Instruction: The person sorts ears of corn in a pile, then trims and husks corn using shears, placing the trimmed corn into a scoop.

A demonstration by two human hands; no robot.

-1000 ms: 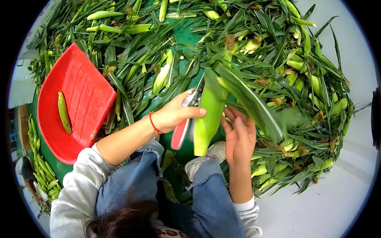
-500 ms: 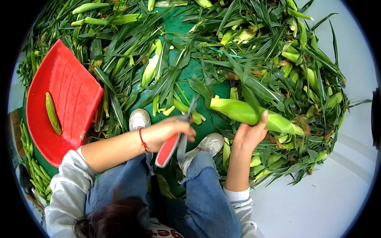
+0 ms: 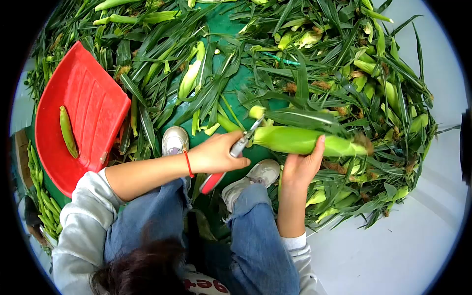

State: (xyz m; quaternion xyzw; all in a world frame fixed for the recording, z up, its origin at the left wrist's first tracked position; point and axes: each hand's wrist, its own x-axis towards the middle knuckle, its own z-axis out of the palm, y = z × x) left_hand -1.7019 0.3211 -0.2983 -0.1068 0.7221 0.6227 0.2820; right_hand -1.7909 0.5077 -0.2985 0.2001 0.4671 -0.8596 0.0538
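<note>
- Hands: two, one left hand (image 3: 215, 152) and one right hand (image 3: 300, 168).
- Shears (image 3: 238, 147): one pair.
- Held ear (image 3: 295, 141): one.
- Pale stub (image 3: 256, 112) at the blades: one.
- Scoop (image 3: 83, 98): one, red.
- Ear in the scoop (image 3: 68, 132): one.
- Red wristband (image 3: 188, 162): one.
- Shoes (image 3: 175, 141): two.
- Sleeves (image 3: 83, 216): two.
- Trouser legs (image 3: 260, 231): two.
- Ears in the right-hand heap (image 3: 391, 98): several, too overlapped for an exact count.
- Green ears at the far left (image 3: 49, 209): many, overlapping, number unclear.
- Leaves (image 3: 172, 73): too many and too tangled to count.
</note>
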